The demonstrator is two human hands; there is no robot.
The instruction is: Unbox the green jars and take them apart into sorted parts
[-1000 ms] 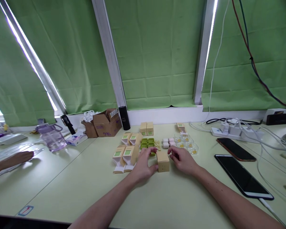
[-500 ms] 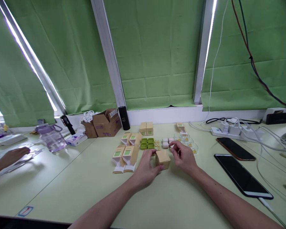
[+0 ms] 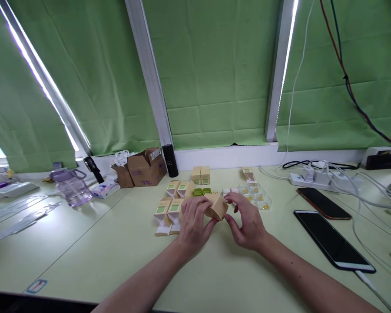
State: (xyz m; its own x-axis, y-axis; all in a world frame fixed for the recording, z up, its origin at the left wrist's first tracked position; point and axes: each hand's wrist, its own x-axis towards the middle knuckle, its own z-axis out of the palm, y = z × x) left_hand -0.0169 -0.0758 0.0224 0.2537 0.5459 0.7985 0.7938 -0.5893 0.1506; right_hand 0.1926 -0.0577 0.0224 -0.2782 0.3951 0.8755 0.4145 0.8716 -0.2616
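My left hand grips a small brown cardboard box, held tilted just above the table. My right hand pinches the box's right edge between thumb and forefinger. Left of the hands lie several open boxes with green labels and raised flaps, partly covered by my left hand. Behind the held box are green trays and white-pink small pieces, both partly hidden. Clear cups with yellow bits sit beyond my right hand. Two closed boxes stand at the back.
Two phones and a power strip with tangled cables lie on the right. An open carton, a black cylinder and a purple water bottle stand along the left back. Plastic bags lie at far left.
The small box has been lifted off the table and tilted. My right hand has come in against its edge. Another person's hand has left the far left.
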